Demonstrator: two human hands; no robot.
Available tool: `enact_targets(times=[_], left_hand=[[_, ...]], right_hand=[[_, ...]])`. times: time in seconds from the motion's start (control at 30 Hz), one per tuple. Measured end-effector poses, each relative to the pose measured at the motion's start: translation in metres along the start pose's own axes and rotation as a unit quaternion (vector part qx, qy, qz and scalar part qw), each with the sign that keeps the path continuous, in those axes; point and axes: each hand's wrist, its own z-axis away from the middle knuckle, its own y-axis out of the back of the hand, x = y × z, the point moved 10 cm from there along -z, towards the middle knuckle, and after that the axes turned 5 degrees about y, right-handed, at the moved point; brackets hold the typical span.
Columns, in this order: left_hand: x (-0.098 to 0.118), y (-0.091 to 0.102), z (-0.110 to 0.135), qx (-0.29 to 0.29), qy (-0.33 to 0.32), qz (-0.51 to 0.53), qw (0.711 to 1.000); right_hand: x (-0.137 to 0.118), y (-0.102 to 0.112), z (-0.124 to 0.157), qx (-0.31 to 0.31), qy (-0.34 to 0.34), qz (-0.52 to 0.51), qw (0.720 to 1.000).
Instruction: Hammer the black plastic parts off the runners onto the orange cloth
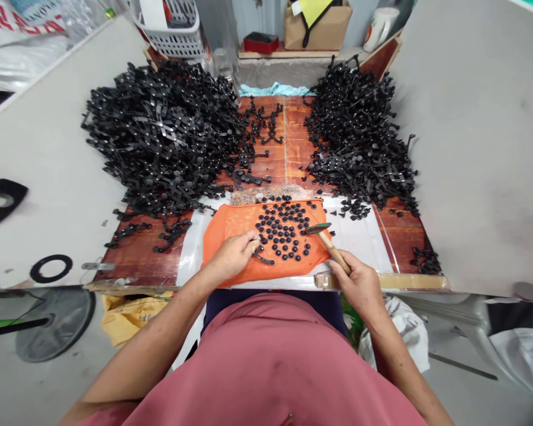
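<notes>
My right hand (359, 284) is closed around the wooden handle of a hammer (335, 251). Its dark greenish head hovers at the right side of an orange cloth (235, 236). Several small round black caps (286, 236) lie spread over that cloth. At the cloth's left part, my left hand (235, 254) pinches a black jointed strip (263, 258). The strip's free end points right, beside the nearest caps; the end in my fingers is hidden.
A big heap of black jointed strips (169, 130) covers the table's left side. Another heap of black parts (359, 142) lies on the right. Grey side panels (479, 148) flank the table. At the back are a white basket (171, 38), a cardboard box (317, 29) and a mug (379, 28).
</notes>
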Motion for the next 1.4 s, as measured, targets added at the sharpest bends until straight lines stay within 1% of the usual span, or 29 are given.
enact_targets(times=[0.17,0.27,0.37,0.43,0.53,0.6,0.7,0.83,1.0,1.17,1.27,1.4], left_hand=[[-0.001,0.0,-0.002,0.007,0.007,-0.015,1.0],[-0.002,-0.001,-0.004,0.013,0.01,-0.03,0.999],[-0.002,-0.002,-0.004,0.025,0.011,-0.024,0.999],[-0.002,-0.001,-0.003,0.033,0.009,-0.008,0.999],[-0.004,0.0,0.0,0.039,0.009,0.016,0.999],[-0.005,-0.001,0.001,0.035,0.008,0.037,0.999],[-0.006,-0.001,0.001,0.03,0.0,0.077,0.997],[-0.007,-0.002,0.002,0.023,-0.004,0.104,0.994],[-0.004,-0.003,0.001,0.018,0.005,0.058,0.998],[-0.002,-0.002,0.0,0.018,0.007,0.022,1.0],[-0.002,-0.003,0.0,0.012,0.005,0.013,1.0],[-0.002,-0.003,-0.004,0.005,0.005,-0.004,1.0]], right_hand=[[0.001,0.0,0.0,0.006,0.004,-0.003,1.0],[-0.005,0.002,0.0,0.0,0.013,-0.003,1.0],[-0.019,0.006,-0.001,-0.005,0.023,0.03,0.999],[-0.033,0.007,-0.001,-0.012,0.042,0.043,0.998],[-0.051,0.005,-0.002,-0.03,0.07,0.016,0.997],[-0.058,0.003,-0.002,-0.037,0.078,-0.012,0.996],[-0.06,-0.001,-0.004,-0.044,0.08,-0.04,0.995],[-0.056,-0.006,-0.004,-0.046,0.072,-0.047,0.995],[-0.053,-0.006,-0.001,-0.049,0.068,-0.037,0.996],[-0.06,-0.006,-0.001,-0.059,0.086,-0.025,0.994],[-0.071,-0.008,-0.004,-0.069,0.106,-0.002,0.992],[-0.1,-0.015,-0.008,-0.073,0.162,0.024,0.984]])
